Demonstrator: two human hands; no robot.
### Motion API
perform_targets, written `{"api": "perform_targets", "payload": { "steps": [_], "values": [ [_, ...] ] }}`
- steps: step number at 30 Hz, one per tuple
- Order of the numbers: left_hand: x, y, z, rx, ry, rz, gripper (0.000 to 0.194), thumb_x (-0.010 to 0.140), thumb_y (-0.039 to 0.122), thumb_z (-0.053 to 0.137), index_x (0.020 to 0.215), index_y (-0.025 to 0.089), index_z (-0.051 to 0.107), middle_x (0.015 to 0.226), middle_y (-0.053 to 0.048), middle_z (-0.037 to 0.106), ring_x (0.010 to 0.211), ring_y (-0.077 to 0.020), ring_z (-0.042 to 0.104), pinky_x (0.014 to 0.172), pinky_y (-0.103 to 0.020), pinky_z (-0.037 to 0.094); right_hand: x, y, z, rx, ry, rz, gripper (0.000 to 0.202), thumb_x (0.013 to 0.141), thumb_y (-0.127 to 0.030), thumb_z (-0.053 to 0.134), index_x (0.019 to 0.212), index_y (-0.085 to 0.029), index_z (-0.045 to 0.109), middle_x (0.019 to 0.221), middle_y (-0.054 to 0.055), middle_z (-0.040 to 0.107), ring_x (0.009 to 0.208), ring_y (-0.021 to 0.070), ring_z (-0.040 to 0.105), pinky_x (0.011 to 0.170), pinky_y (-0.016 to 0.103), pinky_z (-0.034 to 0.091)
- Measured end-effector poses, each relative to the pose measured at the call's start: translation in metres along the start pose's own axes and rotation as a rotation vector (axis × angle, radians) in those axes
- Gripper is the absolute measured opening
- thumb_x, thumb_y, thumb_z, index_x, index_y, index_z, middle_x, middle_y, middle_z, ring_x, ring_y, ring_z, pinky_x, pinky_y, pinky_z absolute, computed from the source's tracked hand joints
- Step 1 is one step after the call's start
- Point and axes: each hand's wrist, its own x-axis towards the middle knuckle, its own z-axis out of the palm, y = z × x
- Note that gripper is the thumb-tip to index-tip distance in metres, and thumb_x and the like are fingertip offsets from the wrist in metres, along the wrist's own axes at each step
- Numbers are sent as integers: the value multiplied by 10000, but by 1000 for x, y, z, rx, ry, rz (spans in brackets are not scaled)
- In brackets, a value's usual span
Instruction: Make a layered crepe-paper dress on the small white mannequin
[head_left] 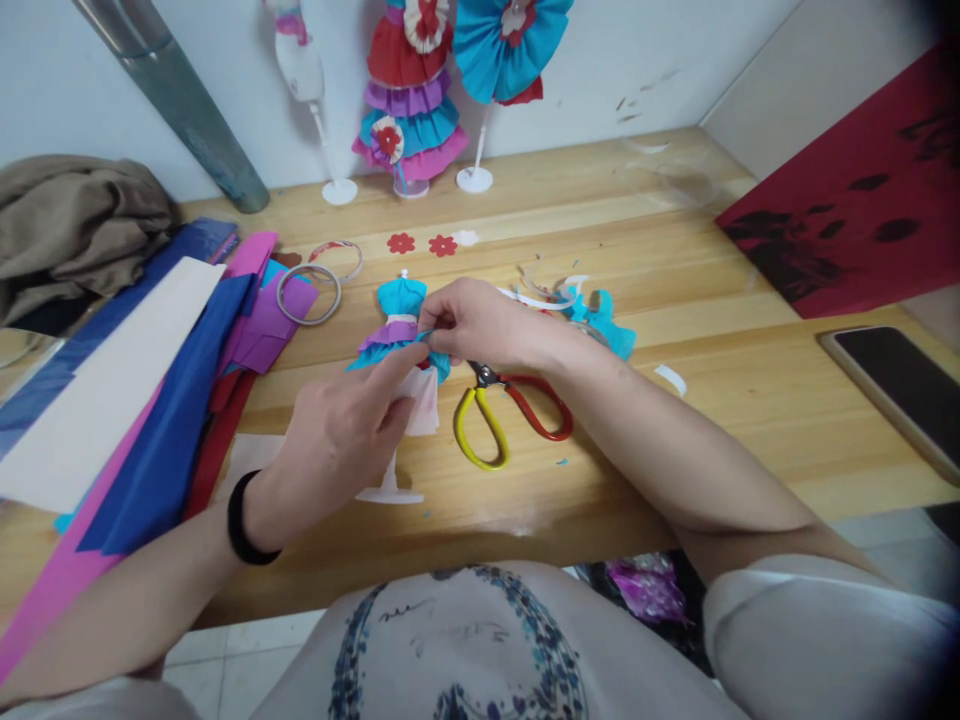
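Note:
A small doll dress of blue, purple and white crepe paper lies on its stand on the table, the white base toward me. My left hand, with a black band at the wrist, reaches its index finger onto the skirt. From the right, my right hand has its fingers pinched together at the dress's right side; what they hold is too small to name. Scissors with one yellow and one red handle lie just below my right hand, partly opened.
Crepe paper sheets cover the left. A tape ring, red paper flowers and blue scraps lie around. Finished dresses stand at the back. A phone is far right.

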Motion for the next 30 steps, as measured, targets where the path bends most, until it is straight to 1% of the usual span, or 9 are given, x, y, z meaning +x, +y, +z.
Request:
{"api": "perform_targets", "payload": {
  "steps": [3,7,11,15,17,20,24,28,30],
  "values": [
    [0,2,-3,73,-17,44,341,918,157,498,1230,208,627,686,20,660,527,-123,542,508,-234,306,-1,-1,-1,-23,-1,-7,138,754,-47,556,711,-125,660,561,-18,585,552,99,532,529,218,347],
    [3,1,-5,160,-90,30,214,924,160,461,967,188,668,605,10,622,502,-137,548,485,-246,240,-1,-3,-2,-56,-5,-15,139,766,-53,569,704,-116,677,577,-11,595,557,87,513,539,212,343],
    [6,-3,-5,253,-162,-13,209,914,188,496,748,183,624,577,-14,619,471,-154,546,468,-272,185,-1,-2,-2,-65,6,-38,147,769,-52,566,686,-116,669,570,-9,602,564,88,504,550,219,334],
    [9,2,-9,328,-155,31,253,937,226,491,718,193,615,524,-13,594,399,-160,484,442,-293,140,-1,-2,-2,-65,0,-40,137,763,-65,573,672,-127,656,557,-15,592,561,92,497,546,222,327],
    [11,7,-12,346,-78,69,290,964,251,475,726,198,630,544,-21,606,411,-167,489,435,-300,155,0,-3,-2,-71,-9,-33,138,764,-69,572,673,-135,652,569,-14,594,562,95,493,543,224,327],
    [15,10,-13,341,23,125,282,977,253,488,772,195,673,702,-61,668,550,-190,572,457,-304,255,1,-2,-1,-65,-19,-33,135,772,-77,572,684,-143,649,586,-7,604,571,107,517,553,234,344],
    [23,5,-10,272,-25,122,296,974,227,502,744,183,683,759,-79,639,680,-200,589,501,-304,333,5,0,-2,-45,-28,-59,133,783,-89,576,681,-147,638,561,-13,589,564,114,561,565,232,371],
    [33,2,-11,229,-65,51,230,927,278,611,734,175,681,791,-71,655,717,-208,602,506,-284,294,7,0,-5,-76,-40,-32,156,803,-101,575,663,-150,623,526,-22,579,551,107,570,566,221,374],
    [39,1,-15,240,-58,13,164,906,280,651,792,167,684,899,-73,686,823,-233,632,538,-264,314,6,1,-7,-68,-54,-29,150,813,-109,576,679,-149,632,532,-23,582,548,106,571,559,221,376]
  ]
}}
